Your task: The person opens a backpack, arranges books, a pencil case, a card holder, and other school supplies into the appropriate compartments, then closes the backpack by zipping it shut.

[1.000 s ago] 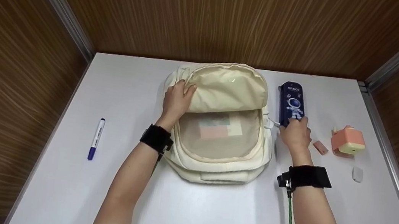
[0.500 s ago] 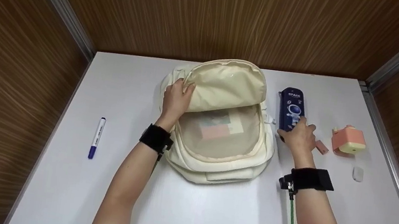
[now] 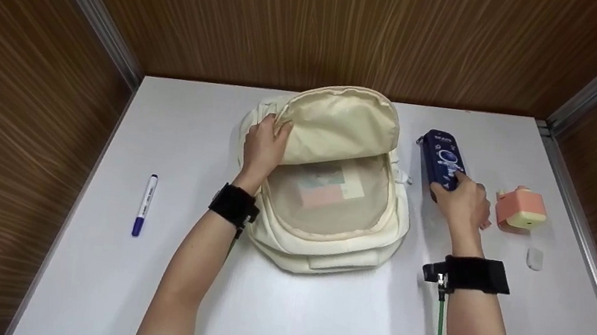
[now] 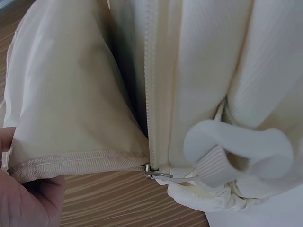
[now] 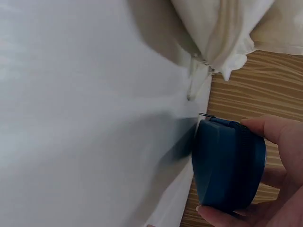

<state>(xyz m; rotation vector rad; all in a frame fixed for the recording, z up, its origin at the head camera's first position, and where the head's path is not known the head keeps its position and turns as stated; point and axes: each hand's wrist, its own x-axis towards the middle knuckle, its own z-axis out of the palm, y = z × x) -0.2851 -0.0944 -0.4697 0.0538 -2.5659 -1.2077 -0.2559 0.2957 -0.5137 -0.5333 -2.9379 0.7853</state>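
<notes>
A cream backpack (image 3: 344, 259) lies on the table with its flap (image 3: 343, 133) folded back from the opening. My left hand (image 3: 264, 148) pinches the flap's left edge; the left wrist view shows thumb and fingers on its border, near a metal zipper pull (image 4: 151, 173). Inside the bag, a pink, blue and cream flat item (image 3: 324, 190) shows faintly through mesh. To the right, my right hand (image 3: 464, 204) grips the near end of a dark blue pencil case (image 3: 444, 157) with an astronaut print. In the right wrist view, thumb and fingers span the case (image 5: 225, 165).
A pink eraser-like block (image 3: 486, 224) is mostly hidden by my right hand. Beyond it stand a pink and yellow pencil sharpener (image 3: 521, 211) and a small white piece (image 3: 534, 258). A blue-capped marker (image 3: 145, 205) lies at left. Wood-grain panels wall the table.
My right hand has shifted right with the pencil case, which has come slightly nearer and turned, its near end swinging right. The backpack has tilted slightly; my left hand keeps its hold.
</notes>
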